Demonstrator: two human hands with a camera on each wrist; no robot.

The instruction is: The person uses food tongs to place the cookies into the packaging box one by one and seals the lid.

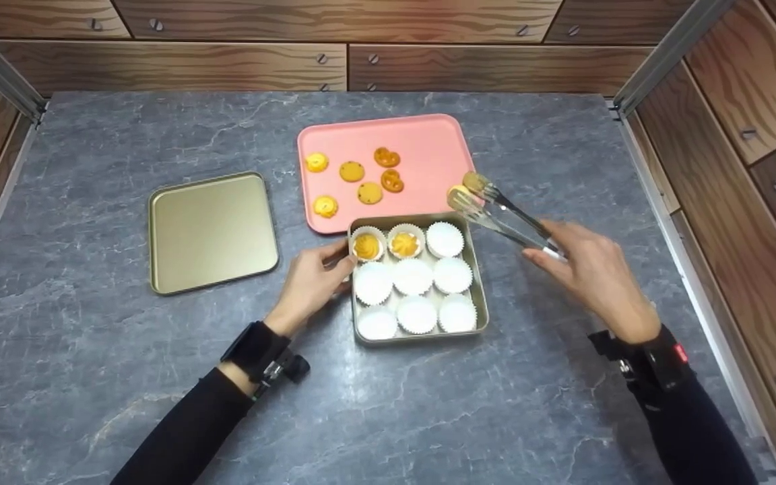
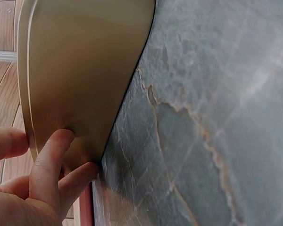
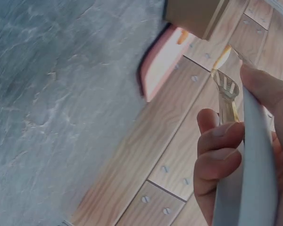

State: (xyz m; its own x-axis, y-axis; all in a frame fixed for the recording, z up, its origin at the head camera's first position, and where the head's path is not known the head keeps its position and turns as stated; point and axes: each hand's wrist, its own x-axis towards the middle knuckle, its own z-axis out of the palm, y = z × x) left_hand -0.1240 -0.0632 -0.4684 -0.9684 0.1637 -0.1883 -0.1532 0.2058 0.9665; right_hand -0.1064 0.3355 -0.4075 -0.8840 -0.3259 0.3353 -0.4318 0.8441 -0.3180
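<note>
Head view: high, facing forward and down over table (image 1: 482,411). Wrist views: tilted, left nearer; both catch the tin's (image 2: 87,70) side.

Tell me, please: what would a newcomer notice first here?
Probably the pink tray first, bright on the far half of the grey table, carrying small yellow and brown treats. Just nearer stands the metal box of white paper cups, two in its far row filled with yellow swirls. At right, tongs in the right hand hold a yellow piece.
</note>
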